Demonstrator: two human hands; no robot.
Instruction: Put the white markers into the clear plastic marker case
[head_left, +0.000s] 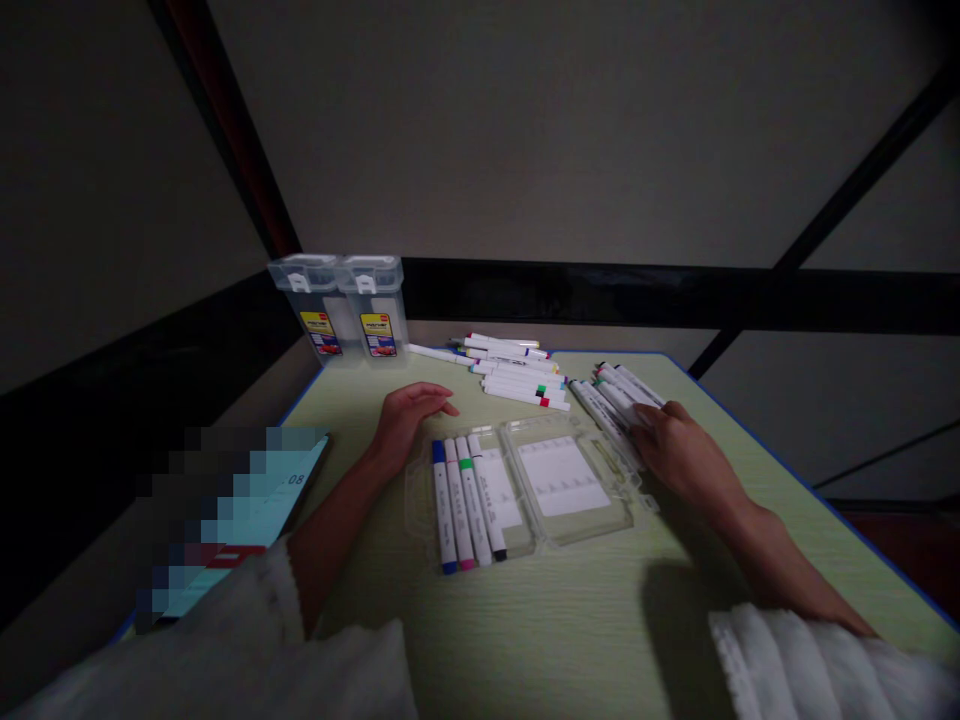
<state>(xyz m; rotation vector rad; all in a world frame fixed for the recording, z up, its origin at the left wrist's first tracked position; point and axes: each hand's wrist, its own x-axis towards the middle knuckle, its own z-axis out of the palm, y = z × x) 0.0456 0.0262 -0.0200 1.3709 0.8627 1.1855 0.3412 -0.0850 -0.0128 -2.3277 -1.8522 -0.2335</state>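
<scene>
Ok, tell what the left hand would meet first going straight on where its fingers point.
Probably the middle pile of loose markers; the left hand may be raised above the table, so it could pass over them.

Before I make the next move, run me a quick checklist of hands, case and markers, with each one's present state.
1. Clear case open, halves side by side: ok.
2. Four markers side by side in its left half: ok.
3. Left hand holding nothing: ok.
4. Right hand gripping securely: cannot tell; it is at the marker cluster on the right, grip partly hidden.
5. Far marker pile neatly aligned: not ok, markers overlap.
6. Two clear boxes upright: ok.
</scene>
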